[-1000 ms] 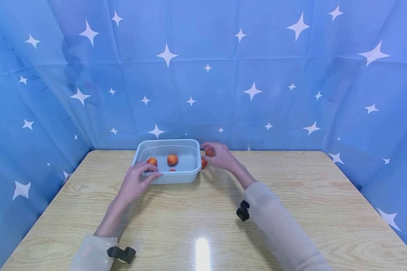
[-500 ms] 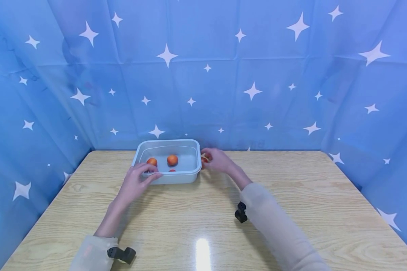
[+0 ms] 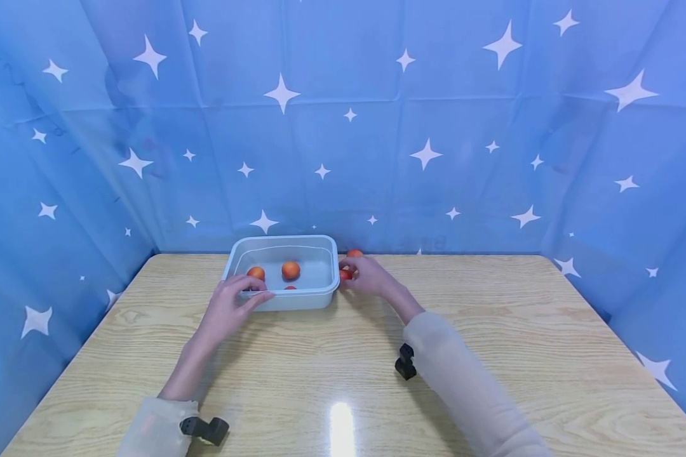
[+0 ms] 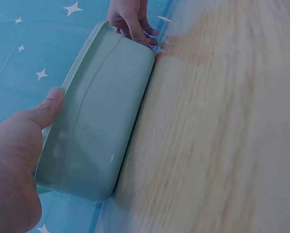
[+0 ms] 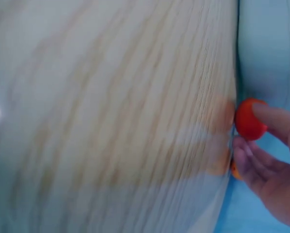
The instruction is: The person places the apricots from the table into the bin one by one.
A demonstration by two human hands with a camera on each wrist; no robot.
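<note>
Head view: left hand (image 3: 228, 309) is gripping the near rim of the plastic tub (image 3: 323, 293), thumb hooked over the edge, while right hand (image 3: 368, 278) is pinching a small red tomato (image 3: 345, 274) just beside the tub's right wall. Left wrist view: thumb is pressing the tub (image 4: 101, 116) rim. Right wrist view: fingertips (image 5: 276, 116) are closing round the tomato (image 5: 249, 120) on the wooden table (image 5: 111, 116).

Both forearms are reaching forward, sleeved to the wrist. The left hand (image 3: 228, 309) is gripping with its thumb extended; the right hand (image 3: 369, 278) is pinching with curled fingers (image 5: 273, 118).
</note>
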